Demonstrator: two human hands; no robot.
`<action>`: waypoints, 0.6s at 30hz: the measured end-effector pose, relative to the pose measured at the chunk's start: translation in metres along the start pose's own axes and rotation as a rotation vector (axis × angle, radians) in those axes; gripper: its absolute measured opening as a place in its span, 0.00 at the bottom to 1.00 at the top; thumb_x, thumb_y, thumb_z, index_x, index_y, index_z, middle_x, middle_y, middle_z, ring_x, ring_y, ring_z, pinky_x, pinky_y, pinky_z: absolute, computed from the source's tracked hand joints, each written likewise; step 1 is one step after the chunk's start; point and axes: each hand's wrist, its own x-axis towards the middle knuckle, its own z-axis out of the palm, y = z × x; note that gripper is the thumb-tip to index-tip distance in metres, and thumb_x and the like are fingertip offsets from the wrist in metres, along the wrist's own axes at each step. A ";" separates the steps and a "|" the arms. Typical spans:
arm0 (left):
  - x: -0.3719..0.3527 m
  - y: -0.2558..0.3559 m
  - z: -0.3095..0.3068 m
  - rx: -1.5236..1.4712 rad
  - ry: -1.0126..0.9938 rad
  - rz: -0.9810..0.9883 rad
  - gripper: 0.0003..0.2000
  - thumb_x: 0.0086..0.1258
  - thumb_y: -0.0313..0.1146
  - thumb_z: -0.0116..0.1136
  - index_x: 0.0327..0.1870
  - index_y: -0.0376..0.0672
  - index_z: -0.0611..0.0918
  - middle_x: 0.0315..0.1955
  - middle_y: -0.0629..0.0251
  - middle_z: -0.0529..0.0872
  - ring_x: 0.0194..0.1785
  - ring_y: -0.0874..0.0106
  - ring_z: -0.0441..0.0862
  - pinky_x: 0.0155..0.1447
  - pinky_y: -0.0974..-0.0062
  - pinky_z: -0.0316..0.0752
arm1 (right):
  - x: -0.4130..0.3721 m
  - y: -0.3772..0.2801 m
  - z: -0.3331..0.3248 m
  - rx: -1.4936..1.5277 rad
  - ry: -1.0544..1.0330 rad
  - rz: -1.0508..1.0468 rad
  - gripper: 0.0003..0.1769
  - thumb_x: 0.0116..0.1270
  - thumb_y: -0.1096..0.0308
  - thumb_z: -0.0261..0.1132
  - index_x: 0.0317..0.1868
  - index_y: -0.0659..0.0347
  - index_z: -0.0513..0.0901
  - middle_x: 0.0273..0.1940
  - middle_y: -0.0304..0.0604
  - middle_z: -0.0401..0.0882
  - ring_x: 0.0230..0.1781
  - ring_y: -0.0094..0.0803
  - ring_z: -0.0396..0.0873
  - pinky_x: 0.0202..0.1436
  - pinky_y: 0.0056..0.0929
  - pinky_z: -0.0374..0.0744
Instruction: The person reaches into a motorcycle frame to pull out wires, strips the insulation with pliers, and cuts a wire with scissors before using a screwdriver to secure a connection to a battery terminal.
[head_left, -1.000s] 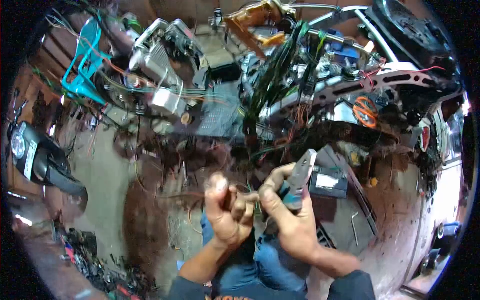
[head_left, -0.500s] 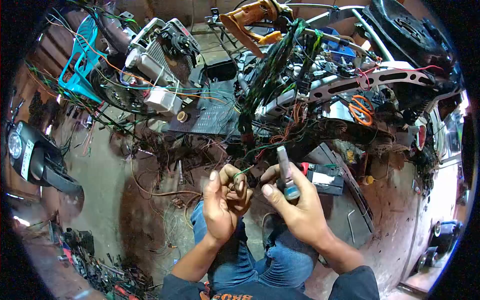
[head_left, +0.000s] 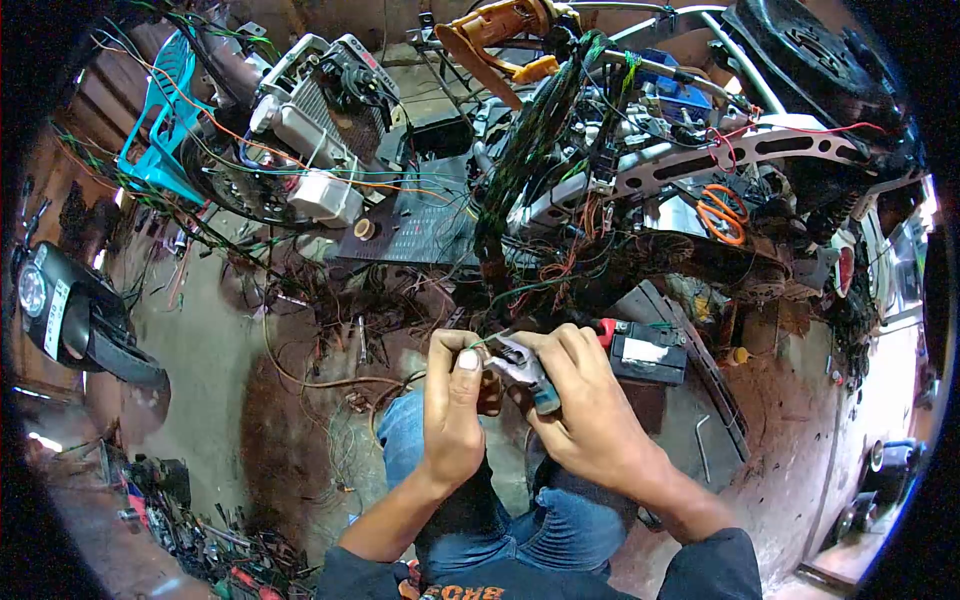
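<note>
A: Which way do the pliers [head_left: 517, 366] lie from the hands?

B: They lie between the 2, in the right hand [head_left: 590, 415]. Their long axis slants from the near right, where the teal handle end shows, to the far left, with the metal head by the left hand [head_left: 455, 410].

A: How far open is each hand?

B: The right is closed around the pliers, though its own fingers partly hide the grip. The left is curled, thumb against fingers, pinching a thin green wire [head_left: 483, 343] at the tips.

A: Is the metal head touching that wire?

B: I can't tell; they're very near each other. The left hand is the nearer to the wire, as it has hold of it.

A: And the counts?

B: 2 hands, 1 pair of pliers, 1 pinched wire. Right of the hands, 1 battery [head_left: 650, 355] with a white label, and nearer, 1 bent rod [head_left: 702, 450] on the floor [head_left: 205, 330]. Far right, 1 orange coil [head_left: 722, 215] by the metal frame [head_left: 690, 172]. The loose wires on the floor are too tangled to count.
</note>
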 end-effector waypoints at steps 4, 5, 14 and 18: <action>-0.002 -0.005 -0.001 -0.117 -0.062 0.057 0.12 0.86 0.40 0.44 0.54 0.39 0.72 0.43 0.68 0.75 0.46 0.80 0.74 0.52 0.80 0.72 | 0.000 -0.002 0.000 -0.043 -0.010 -0.036 0.34 0.55 0.76 0.71 0.65 0.65 0.75 0.50 0.55 0.72 0.54 0.54 0.72 0.60 0.48 0.73; -0.003 -0.005 -0.002 -0.114 -0.065 0.059 0.12 0.86 0.40 0.45 0.54 0.39 0.72 0.43 0.68 0.75 0.46 0.80 0.73 0.52 0.81 0.71 | 0.000 -0.003 0.001 -0.058 -0.008 -0.032 0.34 0.55 0.76 0.72 0.64 0.66 0.75 0.50 0.55 0.72 0.53 0.53 0.72 0.60 0.48 0.73; -0.004 -0.008 -0.006 -0.117 -0.065 0.026 0.15 0.85 0.45 0.50 0.52 0.40 0.72 0.44 0.69 0.73 0.46 0.82 0.71 0.53 0.80 0.69 | 0.001 -0.002 0.003 -0.082 -0.064 -0.052 0.29 0.54 0.77 0.71 0.58 0.65 0.75 0.46 0.52 0.76 0.49 0.52 0.76 0.56 0.46 0.76; 0.001 -0.007 -0.004 -0.160 -0.087 0.071 0.18 0.82 0.49 0.55 0.51 0.41 0.70 0.31 0.78 0.72 0.32 0.88 0.63 0.34 0.85 0.59 | -0.003 -0.001 0.008 0.052 -0.044 0.001 0.25 0.54 0.78 0.71 0.54 0.64 0.75 0.40 0.53 0.79 0.43 0.56 0.82 0.47 0.49 0.81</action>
